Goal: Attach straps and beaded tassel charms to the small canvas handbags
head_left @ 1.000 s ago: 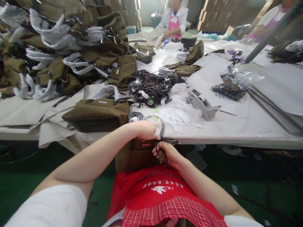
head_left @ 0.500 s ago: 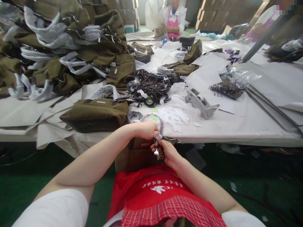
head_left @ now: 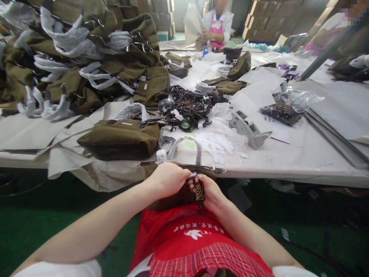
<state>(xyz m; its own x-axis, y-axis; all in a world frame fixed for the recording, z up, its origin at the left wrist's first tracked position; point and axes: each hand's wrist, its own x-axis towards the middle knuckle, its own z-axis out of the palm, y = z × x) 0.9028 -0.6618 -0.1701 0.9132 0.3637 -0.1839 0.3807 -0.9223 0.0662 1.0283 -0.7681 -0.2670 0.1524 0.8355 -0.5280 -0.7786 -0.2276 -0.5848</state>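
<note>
An olive handbag point(head_left: 178, 197) leans upright between my apron and the table edge, its wrapped handle loop point(head_left: 198, 152) rising behind my hands. My left hand point(head_left: 170, 179) is closed in a pinch in front of the bag's zipped top, on a small whitish piece point(head_left: 192, 175). Fingertips of my right hand point(head_left: 211, 191) meet it there. That right hand is closed around a leopard-print charm point(head_left: 198, 190) that hangs down with a dark cord beneath it. What exactly the whitish piece is, I cannot make out.
Another olive handbag point(head_left: 121, 139) lies on the table at left, before a tall heap of bags point(head_left: 109, 73). Coiled dark straps point(head_left: 187, 105), white tags point(head_left: 217, 144), a grey tape dispenser point(head_left: 249, 129) and a plastic bag of leopard-print pieces point(head_left: 284, 109) lie ahead. A co-worker point(head_left: 217, 29) stands opposite.
My left hand has moved down slightly, showing more of the bag's zipped top. The charm has turned and shows more of its leopard print. The view has shifted a little.
</note>
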